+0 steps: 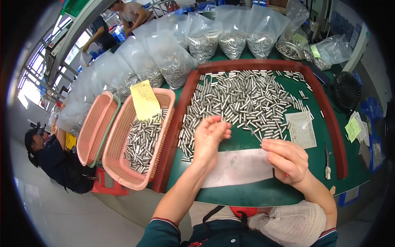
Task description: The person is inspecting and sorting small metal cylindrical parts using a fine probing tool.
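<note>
My left hand (210, 138) is over the near side of a wide heap of short metal pins (247, 94). Its thumb and fingertips pinch one such metal pin (223, 117), held upright. To the right, my right hand (288, 159) is closed on a thin metal tool (256, 133) that looks like tweezers. The tool's tip points up and left toward the heap. Under and between my hands a whitish cloth strip (236, 168) lies on the green tabletop (226, 196). A printed paper slip (302, 129) rests beside the pins, beyond my right hand.
Dark red rails (251, 64) border the work area on three sides. At left, a pink basket (110, 154) holds pins and a yellow note. Several pin-filled plastic bags (168, 55) line the back. A black fan (347, 91) and a slim pointed tool (327, 166) are at right. Other people sit beyond.
</note>
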Demonstrator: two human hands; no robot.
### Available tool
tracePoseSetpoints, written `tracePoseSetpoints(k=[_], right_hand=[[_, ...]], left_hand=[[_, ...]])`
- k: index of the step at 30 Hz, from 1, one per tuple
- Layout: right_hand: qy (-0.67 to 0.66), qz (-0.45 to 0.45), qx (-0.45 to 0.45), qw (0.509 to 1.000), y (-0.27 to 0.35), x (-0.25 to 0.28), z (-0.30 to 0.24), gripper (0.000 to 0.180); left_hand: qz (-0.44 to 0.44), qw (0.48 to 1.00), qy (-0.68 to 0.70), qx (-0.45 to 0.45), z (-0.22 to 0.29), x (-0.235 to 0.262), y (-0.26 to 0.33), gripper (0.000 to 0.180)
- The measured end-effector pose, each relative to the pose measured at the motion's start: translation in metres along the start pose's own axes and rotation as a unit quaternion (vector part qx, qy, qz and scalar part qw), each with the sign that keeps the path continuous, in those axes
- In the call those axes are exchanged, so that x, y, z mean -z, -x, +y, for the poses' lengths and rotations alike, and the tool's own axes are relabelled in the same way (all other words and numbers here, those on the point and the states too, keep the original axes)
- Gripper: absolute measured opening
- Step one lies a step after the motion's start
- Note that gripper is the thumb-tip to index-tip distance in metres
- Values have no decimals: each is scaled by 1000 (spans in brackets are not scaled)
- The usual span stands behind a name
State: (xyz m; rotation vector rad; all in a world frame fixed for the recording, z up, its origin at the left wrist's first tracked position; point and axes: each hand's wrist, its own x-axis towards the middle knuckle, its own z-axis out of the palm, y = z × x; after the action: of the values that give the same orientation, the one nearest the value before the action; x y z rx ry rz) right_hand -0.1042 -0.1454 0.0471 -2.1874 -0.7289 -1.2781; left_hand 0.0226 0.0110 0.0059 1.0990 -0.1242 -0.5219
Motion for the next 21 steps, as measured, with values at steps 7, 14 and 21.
tracePoseSetpoints(k=[7, 14, 21], right_hand=[[-11, 14, -23, 1000, -2, -1, -3, 25], [-13, 34, -28, 999, -4, -2, 1, 24], [-18, 39, -35, 998, 1, -4, 3, 26]], left_hand=[[-137, 977, 57, 152, -3, -4, 7, 19], [-130, 977, 96, 140, 0, -1, 1, 15], [-125, 976, 81, 159, 0, -4, 4, 14]])
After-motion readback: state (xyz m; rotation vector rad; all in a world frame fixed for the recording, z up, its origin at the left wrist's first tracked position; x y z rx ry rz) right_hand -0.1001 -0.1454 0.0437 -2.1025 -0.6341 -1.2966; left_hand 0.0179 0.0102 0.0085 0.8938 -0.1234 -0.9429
